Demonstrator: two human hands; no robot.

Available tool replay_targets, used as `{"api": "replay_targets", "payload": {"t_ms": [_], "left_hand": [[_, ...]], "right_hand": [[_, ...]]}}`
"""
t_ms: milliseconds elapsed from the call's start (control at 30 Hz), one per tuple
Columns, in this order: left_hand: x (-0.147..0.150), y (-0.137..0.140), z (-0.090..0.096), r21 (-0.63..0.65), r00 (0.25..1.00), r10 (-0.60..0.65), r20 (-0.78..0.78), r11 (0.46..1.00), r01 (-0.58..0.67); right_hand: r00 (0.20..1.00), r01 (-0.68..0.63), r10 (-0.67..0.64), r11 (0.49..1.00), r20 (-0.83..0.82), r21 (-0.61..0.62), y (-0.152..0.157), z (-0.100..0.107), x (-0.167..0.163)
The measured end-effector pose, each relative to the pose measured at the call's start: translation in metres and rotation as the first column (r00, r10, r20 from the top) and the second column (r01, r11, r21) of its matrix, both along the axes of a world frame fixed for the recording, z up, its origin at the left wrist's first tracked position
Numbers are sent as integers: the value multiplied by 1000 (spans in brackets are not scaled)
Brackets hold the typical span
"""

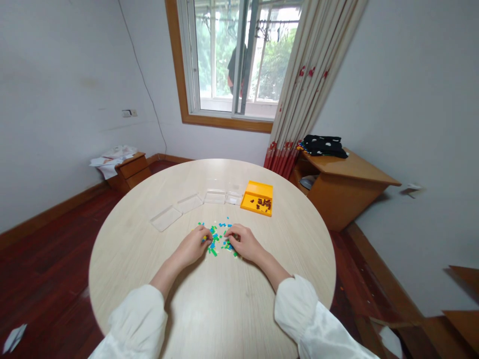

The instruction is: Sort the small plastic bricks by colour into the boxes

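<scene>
A loose heap of tiny plastic pieces (213,238), blue, green, yellow and whitish, like small building bricks, lies near the middle of the round table. At its left side, my left hand (196,244) has its fingers bent inward and closed down among the pieces. My right hand (244,243) comes from the other side, thumb and fingers curled together over more of them. What either set of fingertips holds is hidden or too small to make out. Beyond the heap stands an open yellow box (245,205) with dark brown pieces inside.
Several clear plastic boxes (166,218) form an arc left of the yellow box on the pale round table (217,309). A wooden cabinet (337,184) with folded dark cloth (325,145) stands to the right. A curtain (305,85) hangs by the window.
</scene>
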State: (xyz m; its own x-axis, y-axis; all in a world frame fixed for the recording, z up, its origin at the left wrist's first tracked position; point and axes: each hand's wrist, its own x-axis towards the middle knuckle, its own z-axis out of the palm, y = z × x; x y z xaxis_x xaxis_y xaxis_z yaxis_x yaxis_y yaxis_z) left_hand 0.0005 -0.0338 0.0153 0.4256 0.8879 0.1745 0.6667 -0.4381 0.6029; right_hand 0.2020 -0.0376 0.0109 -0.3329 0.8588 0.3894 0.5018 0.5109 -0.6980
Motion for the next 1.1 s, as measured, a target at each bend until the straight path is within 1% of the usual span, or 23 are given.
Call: {"api": "replay_targets", "payload": {"t_ms": [100, 233, 300, 433, 567, 667, 900, 967, 1100], "left_hand": [[0, 2, -1, 0, 998, 35, 51, 999, -35], [5, 0, 3, -61, 983, 68, 172, 996, -58], [11, -2, 6, -89, 966, 67, 251, 995, -47], [22, -6, 9, -170, 897, 63, 437, 985, 14], [26, -4, 7, -276, 826, 103, 554, 959, 66], [27, -4, 7, -311, 798, 118, 591, 946, 91], [27, -5, 12, -382, 802, 152, 577, 919, 101], [27, -5, 13, -391, 785, 167, 596, 915, 102], [28, -6, 15, -433, 723, 203, 661, 889, 146]], "right_hand": [[1000, 12, -12, 1000, -20, 4, 0, 0, -1], [997, 15, -14, 1000, -77, 10, -3, 2, -4], [994, -16, 17, 1000, -105, 14, -5, 4, -7], [983, -104, 105, 994, -150, 15, -9, 6, -10], [978, -111, 113, 994, -175, 18, -9, 6, -11], [975, -109, 108, 994, -193, 3, -10, 7, -11], [971, -58, 47, 998, -236, -40, -12, 8, -14], [968, -42, 28, 998, -249, -52, -11, 7, -14], [951, 11, -30, 998, -307, -63, -8, 5, -12]]}}
